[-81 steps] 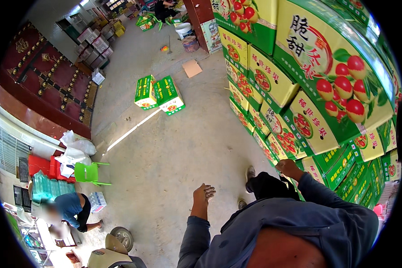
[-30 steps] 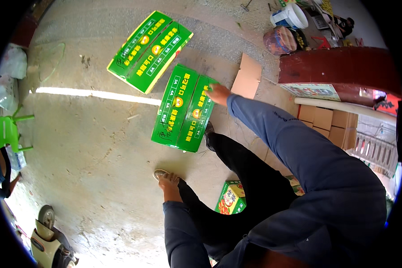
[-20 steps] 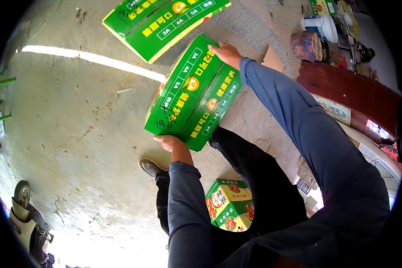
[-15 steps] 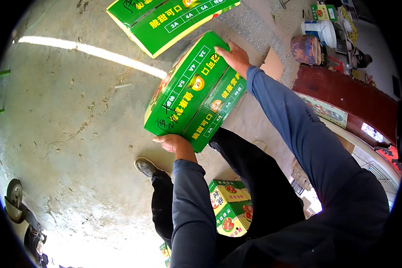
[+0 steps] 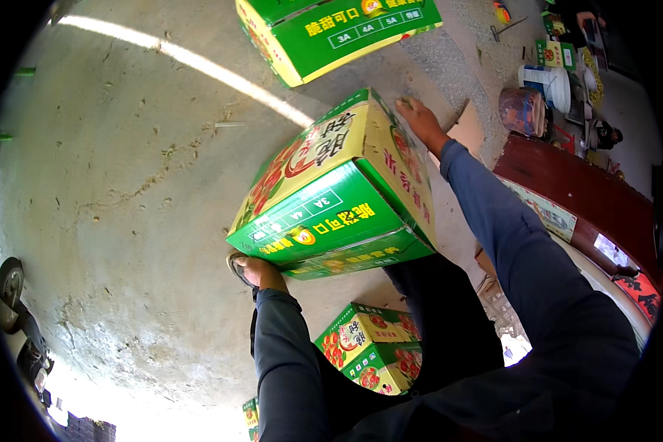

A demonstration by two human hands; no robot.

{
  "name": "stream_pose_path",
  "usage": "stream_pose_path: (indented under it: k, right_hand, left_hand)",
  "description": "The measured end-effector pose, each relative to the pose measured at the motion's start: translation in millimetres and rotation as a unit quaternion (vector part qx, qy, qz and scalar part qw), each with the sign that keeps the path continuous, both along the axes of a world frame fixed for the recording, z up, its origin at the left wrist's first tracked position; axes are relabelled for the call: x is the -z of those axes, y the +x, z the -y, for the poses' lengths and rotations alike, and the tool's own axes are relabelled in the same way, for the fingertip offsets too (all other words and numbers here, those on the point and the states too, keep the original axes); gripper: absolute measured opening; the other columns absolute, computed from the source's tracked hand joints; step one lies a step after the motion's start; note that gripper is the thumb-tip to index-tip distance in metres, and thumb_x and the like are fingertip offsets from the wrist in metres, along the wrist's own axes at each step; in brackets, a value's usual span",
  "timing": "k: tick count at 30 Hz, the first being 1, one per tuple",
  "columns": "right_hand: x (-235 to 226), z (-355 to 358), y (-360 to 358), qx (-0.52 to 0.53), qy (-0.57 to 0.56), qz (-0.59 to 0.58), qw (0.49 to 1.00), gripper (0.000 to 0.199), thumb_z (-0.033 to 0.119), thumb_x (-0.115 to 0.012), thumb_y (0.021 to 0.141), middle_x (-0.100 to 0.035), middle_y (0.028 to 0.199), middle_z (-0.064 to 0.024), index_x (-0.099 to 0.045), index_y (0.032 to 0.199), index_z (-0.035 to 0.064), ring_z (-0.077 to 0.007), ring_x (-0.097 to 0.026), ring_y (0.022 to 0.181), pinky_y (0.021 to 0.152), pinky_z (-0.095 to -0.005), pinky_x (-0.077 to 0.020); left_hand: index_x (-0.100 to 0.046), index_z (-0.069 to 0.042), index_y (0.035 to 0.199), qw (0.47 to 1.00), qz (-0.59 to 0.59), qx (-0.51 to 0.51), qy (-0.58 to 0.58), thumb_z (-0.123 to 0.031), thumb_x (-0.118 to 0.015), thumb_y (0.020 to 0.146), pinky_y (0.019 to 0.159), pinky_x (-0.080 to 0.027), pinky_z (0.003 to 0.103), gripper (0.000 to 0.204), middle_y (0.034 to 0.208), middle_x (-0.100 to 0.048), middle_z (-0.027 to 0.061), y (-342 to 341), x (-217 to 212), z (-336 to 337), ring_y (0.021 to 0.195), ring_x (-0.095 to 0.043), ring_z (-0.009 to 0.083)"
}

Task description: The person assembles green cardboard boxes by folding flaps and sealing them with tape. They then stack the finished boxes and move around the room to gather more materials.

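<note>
A large green and yellow cardboard box, printed with red fruit, is tilted in front of me, a fruit-printed side and its taped green face showing. My left hand is closed at its lower left corner, some fingers hidden beneath the box. My right hand is open just beside the box's far right edge, fingers stretched toward it. Whether they touch it I cannot tell. A second green box of the same kind stands farther ahead on the floor.
More such boxes are stacked by my legs. A flat cardboard piece lies to the right, near a dark red cabinet, a rusty drum and a white bucket. A wheeled vehicle stands at the left.
The box has tipped and turned, so a fruit-printed side now faces up. My left hand has moved lower left. My right hand has come off the box's top face to beside its edge.
</note>
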State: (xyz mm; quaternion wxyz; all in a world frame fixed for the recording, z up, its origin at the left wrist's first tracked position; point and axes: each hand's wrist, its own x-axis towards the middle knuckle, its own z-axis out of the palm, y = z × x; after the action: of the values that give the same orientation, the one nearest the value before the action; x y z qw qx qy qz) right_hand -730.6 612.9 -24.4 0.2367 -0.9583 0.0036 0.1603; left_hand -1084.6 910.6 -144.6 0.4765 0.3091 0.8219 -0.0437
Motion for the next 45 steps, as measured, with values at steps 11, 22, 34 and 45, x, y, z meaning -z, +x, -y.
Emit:
stream_pose_path:
  k: [11, 22, 34, 45]
  right_hand:
    - [-76, -35, -112, 0.298, 0.305, -0.272, 0.863, 0.056, 0.049, -0.043, 0.099, -0.067, 0.102, -0.0108, -0.06, 0.115, -0.0016, -0.0165, -0.065, 0.088, 0.08, -0.03, -0.0515]
    - [-315, -156, -178, 0.104, 0.364, -0.324, 0.867, 0.05, 0.044, -0.036, 0.102, -0.065, 0.106, -0.0091, -0.058, 0.12, 0.0024, -0.0159, -0.064, 0.09, 0.079, -0.0298, -0.0516]
    - [-601, -434, -350, -0.351, 0.293, -0.35, 0.818, 0.053, 0.05, -0.043, 0.098, -0.066, 0.091, -0.0076, -0.063, 0.107, 0.0012, -0.0143, -0.063, 0.078, 0.07, -0.0286, -0.0505]
    - [-582, -648, -551, -0.534, 0.244, -0.394, 0.707, 0.046, 0.036, -0.045, 0.098, -0.068, 0.088, -0.0138, -0.062, 0.102, -0.0065, -0.0186, -0.064, 0.067, 0.064, -0.0313, -0.0523]
  left_hand:
    - [-0.054, -0.002, 0.123, 0.958, 0.271, -0.06, -0.069, -0.043, -0.034, 0.101, 0.089, -0.048, 0.036, 0.051, 0.117, -0.061, 0.0107, -48, 1, -48, 0.1, -0.06, 0.0245]
    - [-0.068, 0.006, 0.102, 0.977, 0.174, 0.086, 0.09, -0.062, -0.044, 0.092, 0.084, -0.045, 0.039, 0.072, 0.095, -0.067, 0.0209, -172, -269, -112, 0.089, -0.06, 0.0261]
    - [-0.071, 0.002, 0.092, 0.964, 0.028, -0.171, 0.199, -0.072, -0.032, 0.088, 0.082, -0.044, 0.05, 0.084, 0.093, -0.066, 0.029, -441, -561, -118, 0.092, -0.062, 0.0442]
    - [-0.071, 0.004, 0.09, 0.913, -0.037, -0.345, 0.215, -0.071, -0.036, 0.088, 0.083, -0.045, 0.047, 0.083, 0.092, -0.068, 0.0259, -633, -617, -141, 0.092, -0.065, 0.04]
